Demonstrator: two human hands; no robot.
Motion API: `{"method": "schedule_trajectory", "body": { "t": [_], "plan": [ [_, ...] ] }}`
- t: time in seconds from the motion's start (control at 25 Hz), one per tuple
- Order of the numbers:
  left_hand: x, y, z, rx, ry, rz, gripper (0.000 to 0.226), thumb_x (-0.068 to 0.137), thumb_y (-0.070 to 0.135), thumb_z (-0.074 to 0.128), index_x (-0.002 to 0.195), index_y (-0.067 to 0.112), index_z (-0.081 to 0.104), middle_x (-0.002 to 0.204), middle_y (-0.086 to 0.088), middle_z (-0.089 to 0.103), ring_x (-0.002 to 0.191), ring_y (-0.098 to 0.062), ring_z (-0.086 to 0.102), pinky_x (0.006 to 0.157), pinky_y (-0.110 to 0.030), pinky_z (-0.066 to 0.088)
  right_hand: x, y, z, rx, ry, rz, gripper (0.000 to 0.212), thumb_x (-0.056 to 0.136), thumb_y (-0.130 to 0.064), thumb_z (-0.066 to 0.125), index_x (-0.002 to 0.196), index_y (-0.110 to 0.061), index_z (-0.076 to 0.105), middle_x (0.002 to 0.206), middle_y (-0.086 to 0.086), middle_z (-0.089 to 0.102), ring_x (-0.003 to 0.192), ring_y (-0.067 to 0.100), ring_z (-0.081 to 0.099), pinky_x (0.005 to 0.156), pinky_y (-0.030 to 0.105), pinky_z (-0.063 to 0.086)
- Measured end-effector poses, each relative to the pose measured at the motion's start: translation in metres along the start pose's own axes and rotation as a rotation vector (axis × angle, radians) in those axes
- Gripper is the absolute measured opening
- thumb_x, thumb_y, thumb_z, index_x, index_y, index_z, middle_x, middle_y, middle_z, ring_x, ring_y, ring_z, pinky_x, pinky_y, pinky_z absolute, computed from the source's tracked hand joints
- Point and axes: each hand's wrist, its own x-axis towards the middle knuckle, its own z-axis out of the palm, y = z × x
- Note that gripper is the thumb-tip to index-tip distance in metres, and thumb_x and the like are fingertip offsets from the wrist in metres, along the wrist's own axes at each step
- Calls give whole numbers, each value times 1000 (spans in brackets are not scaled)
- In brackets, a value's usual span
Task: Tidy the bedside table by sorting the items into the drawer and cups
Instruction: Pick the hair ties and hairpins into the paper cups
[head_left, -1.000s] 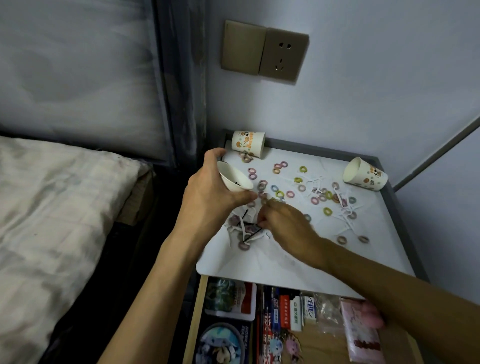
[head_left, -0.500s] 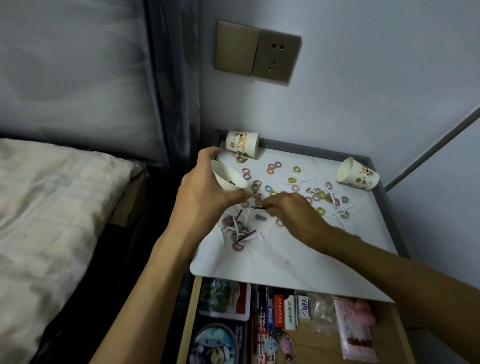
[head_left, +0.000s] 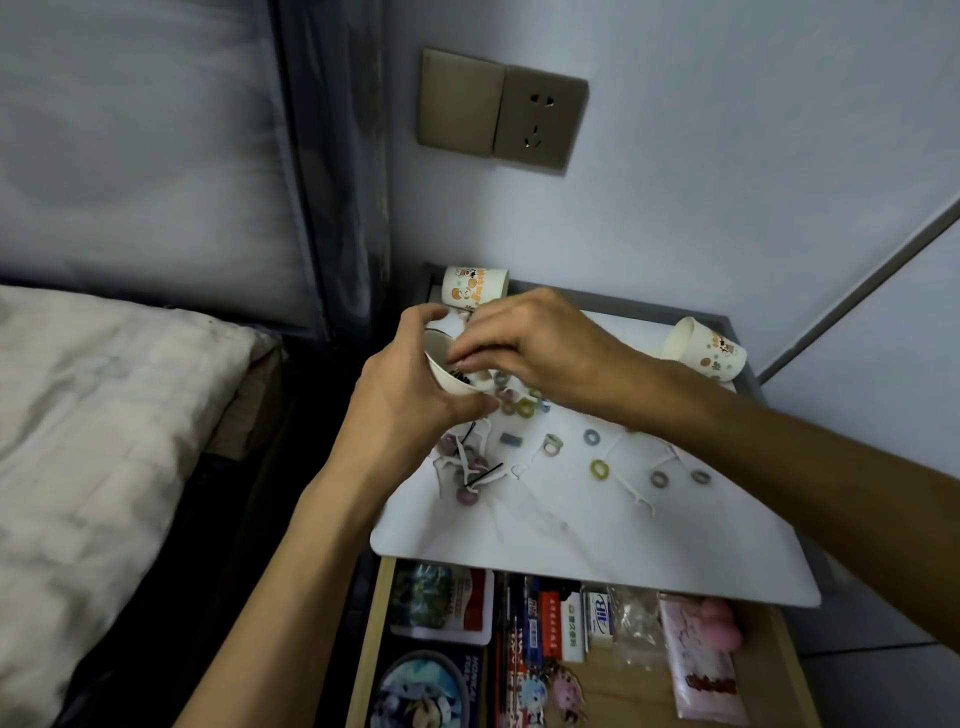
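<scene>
Left hand (head_left: 405, 400): the grip is closed around a white paper cup (head_left: 450, 382), with the thumb on the far rim and the fingers under the wall.
Held cup: it sits tilted at the centre of the frame, above the left edge of the desk (head_left: 571, 540), with thin dark pieces inside.
Right hand (head_left: 540, 353): it reaches in from the right, its fingertips (head_left: 464, 358) bunched at the cup's mouth. I cannot tell whether this grip pinches anything.
Second cup (head_left: 474, 285): it lies on its side at the back of the desk, just above the hands, and is printed with cartoon bears. Its lettering is too small to read.
Third cup (head_left: 707, 351): it lies on its side at the desk's right rear corner and carries a similar print.
Loose items: coloured hair rings (head_left: 599, 469), white floss picks (head_left: 638, 491) and black hairpins (head_left: 485, 475) lie scattered over the desk top, below and to the right of the held cup.
Drawer (head_left: 375, 623): it stands open along the bottom of the frame and holds cards, small boxes and packets. One white box (head_left: 601, 619) bears blue letters and a red box (head_left: 552, 623) bears white characters, neither of them legible.
Wall socket (head_left: 540, 120): upper centre of the frame.
Bed (head_left: 104, 415): left of the frame.
</scene>
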Motion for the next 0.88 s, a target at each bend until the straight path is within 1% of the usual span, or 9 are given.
{"method": "schedule_trajectory", "body": {
  "t": [0.08,0.16,0.2,0.24,0.32,0.4,0.56,0.72,0.88],
  "plan": [
    [2,-3,-5,-2,31,7,84,62,31,89,133,32,44,101,13,59,80,1,56,60,-2,39,-6,2,9,186,124,146,20,88,-9,67,107,-9,73,98,2,73,83,9,68,78,22,54],
    [3,-7,-11,-6,76,-2,86,61,32,90,134,30,45,104,11,57,81,4,53,60,2,37,-26,10,23,314,257,336,18,91,-8,63,107,-11,71,100,1,71,82,9,68,78,27,57],
    [3,-8,-14,-6,93,-9,87,61,33,91,135,29,45,105,10,57,80,5,52,60,3,36,-38,16,33,298,222,390,14,91,-9,64,103,-11,71,98,-1,70,82,8,67,77,29,57],
    [2,-9,-16,-3,106,-11,88,61,33,91,136,29,44,106,9,56,80,5,51,61,3,36,-51,21,44,262,114,409,11,89,-10,67,99,-11,71,96,-1,69,82,6,66,78,29,56],
    [2,-10,-18,-6,120,-4,88,62,33,90,137,27,44,108,10,54,80,6,50,62,5,35,-71,26,66,199,-138,388,13,83,-14,73,96,-12,73,93,-2,68,83,4,62,78,23,52],
    [1,-10,-19,-17,129,-3,88,63,33,90,137,27,43,109,11,53,81,2,50,62,4,36,-81,29,82,173,-246,364,16,81,-15,76,96,-14,73,93,-4,67,84,4,60,77,17,48],
    [1,-10,-18,-16,121,-12,88,63,35,89,137,30,42,109,10,54,83,-1,50,60,2,37,-82,30,90,100,-310,387,12,82,-19,75,94,-16,72,91,-7,64,84,5,56,77,23,46],
    [1,-9,-18,-23,118,-15,88,63,34,89,137,30,42,108,9,54,80,6,50,59,3,37,-82,30,85,56,-371,403,10,85,-23,72,90,-17,67,92,-7,61,87,7,54,79,26,47],
    [2,-8,-17,-16,116,-20,89,63,33,89,138,29,42,110,8,54,85,-3,50,60,3,37,-79,30,75,27,-373,425,7,87,-20,71,89,-20,64,86,-5,68,81,9,62,73,32,52]
  ]
}}
